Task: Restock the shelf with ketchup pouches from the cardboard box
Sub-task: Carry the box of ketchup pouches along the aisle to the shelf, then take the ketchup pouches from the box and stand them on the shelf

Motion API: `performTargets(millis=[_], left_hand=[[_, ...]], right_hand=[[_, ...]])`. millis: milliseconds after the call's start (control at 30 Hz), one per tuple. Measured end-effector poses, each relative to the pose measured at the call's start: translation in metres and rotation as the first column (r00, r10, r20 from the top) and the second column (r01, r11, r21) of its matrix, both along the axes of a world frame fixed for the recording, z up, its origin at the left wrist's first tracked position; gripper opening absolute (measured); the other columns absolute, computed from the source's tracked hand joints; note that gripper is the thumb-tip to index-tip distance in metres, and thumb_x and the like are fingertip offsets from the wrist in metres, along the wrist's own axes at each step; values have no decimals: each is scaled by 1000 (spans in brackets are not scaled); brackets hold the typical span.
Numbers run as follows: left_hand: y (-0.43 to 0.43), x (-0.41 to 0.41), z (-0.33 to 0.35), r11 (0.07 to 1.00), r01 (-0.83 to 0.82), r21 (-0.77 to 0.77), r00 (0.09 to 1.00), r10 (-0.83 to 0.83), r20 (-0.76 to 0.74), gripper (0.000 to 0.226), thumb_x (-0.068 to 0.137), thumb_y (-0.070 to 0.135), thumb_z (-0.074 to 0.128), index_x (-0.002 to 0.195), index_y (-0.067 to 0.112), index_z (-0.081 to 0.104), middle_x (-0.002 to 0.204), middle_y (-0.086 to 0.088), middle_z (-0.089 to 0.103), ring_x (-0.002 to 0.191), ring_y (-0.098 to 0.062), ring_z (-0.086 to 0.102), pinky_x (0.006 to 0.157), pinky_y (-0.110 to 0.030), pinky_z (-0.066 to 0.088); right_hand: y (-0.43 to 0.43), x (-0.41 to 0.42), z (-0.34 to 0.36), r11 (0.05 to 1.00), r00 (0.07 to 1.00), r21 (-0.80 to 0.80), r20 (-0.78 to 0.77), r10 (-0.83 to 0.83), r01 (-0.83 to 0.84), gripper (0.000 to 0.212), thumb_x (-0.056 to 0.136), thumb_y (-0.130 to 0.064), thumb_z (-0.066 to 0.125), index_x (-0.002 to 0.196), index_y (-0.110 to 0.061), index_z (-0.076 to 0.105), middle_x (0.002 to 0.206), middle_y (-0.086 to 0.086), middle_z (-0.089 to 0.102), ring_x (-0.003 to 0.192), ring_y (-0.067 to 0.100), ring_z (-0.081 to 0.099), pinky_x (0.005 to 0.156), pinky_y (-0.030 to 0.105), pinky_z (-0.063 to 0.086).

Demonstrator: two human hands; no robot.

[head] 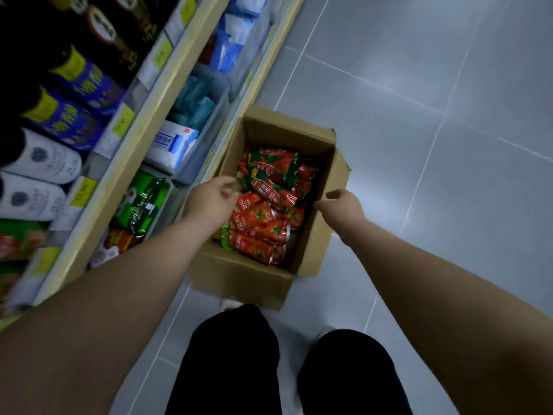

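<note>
Pouches (263, 217) lie heaped in the box (239, 280) at centre frame, beside the shelf (140, 139) at left. We judge this the picking step: our left hand (209, 200) hovers over the box's left rim, fingers loosely curled, holding nothing. Our right hand (341, 202) is at the right wall, fingers bent; whether it grips cardboard we cannot tell. Next: reach down and grasp pouches.

The box (239, 280) is open on top, so the pouches (263, 217) lie reachable from above. Its left wall stands just beside the shelf (148, 115), leaving a tight gap. The floor (434, 175) right of the box is bare. The left hand (209, 202) hangs over the box's left rim, the right hand (344, 202) at its right rim.
</note>
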State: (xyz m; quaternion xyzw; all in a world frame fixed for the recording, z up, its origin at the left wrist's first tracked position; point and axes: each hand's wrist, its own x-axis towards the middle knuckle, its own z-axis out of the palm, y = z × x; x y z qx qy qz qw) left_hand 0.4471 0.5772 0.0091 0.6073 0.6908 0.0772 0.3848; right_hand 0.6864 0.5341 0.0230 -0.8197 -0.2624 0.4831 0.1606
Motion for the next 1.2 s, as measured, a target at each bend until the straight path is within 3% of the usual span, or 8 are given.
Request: performTargets(millis=[100,233,533,600,767,900,1067,1200], left_hand=[[7,17,76,995,102,-2,994,-102,29,36,87,20,56,121,27,58,100,7,64,88,-10,57,77,-23,42],[13,40,180,978,206,22,978,-206,27,35,87,21,55,121,27,58,103,6,66,88,-10,57,77,-24,44],[11,87,374,953,281,116,946,-296,133,32,88,19,56,120,24,60,99,8,63,85,-5,58,74,-16,44],[8,97,393,946,301,124,938,-317,143,33,89,19,56,121,24,59,100,8,63,81,1,55,66,-11,41],[-6,140,432,945,276,174,943,-302,141,32,88,21,56,120,25,58,101,8,64,89,-9,59,78,-21,42],[-25,194,450,956,176,234,964,-215,156,31,88,20,57,119,25,59,102,9,64,87,-9,59,70,-16,41],[-63,269,467,962,74,263,964,-136,227,32,89,17,57,120,22,58,103,6,63,91,-11,58,78,-20,41],[-73,298,475,965,49,259,966,-111,233,32,89,17,57,120,23,58,102,5,62,91,-12,58,75,-18,41]], right_hand=[[3,5,78,997,995,13,54,78,-79,38,83,-19,60,119,-10,53,100,7,62,86,23,61,65,28,45],[2,18,183,991,988,39,92,122,-126,41,83,-22,59,122,-12,54,109,10,63,92,25,63,76,32,51],[-21,45,373,976,988,186,126,89,-112,34,85,-25,57,118,-16,57,110,5,63,84,23,62,69,28,45],[-27,54,392,969,989,218,113,93,-116,33,86,-24,56,118,-17,56,109,4,63,80,21,60,67,28,45],[-37,100,425,946,986,293,129,107,-141,30,87,-22,54,116,-18,56,103,2,64,66,15,57,59,23,42],[-50,158,446,924,986,345,101,136,-162,28,85,-21,54,113,-19,58,94,0,62,59,13,55,53,21,40],[-68,236,474,895,971,378,123,207,-238,26,84,-17,54,109,-18,59,88,1,63,58,16,55,54,22,44],[-67,272,486,876,961,395,122,248,-276,25,84,-17,55,109,-19,60,91,2,65,58,14,55,53,21,45]])
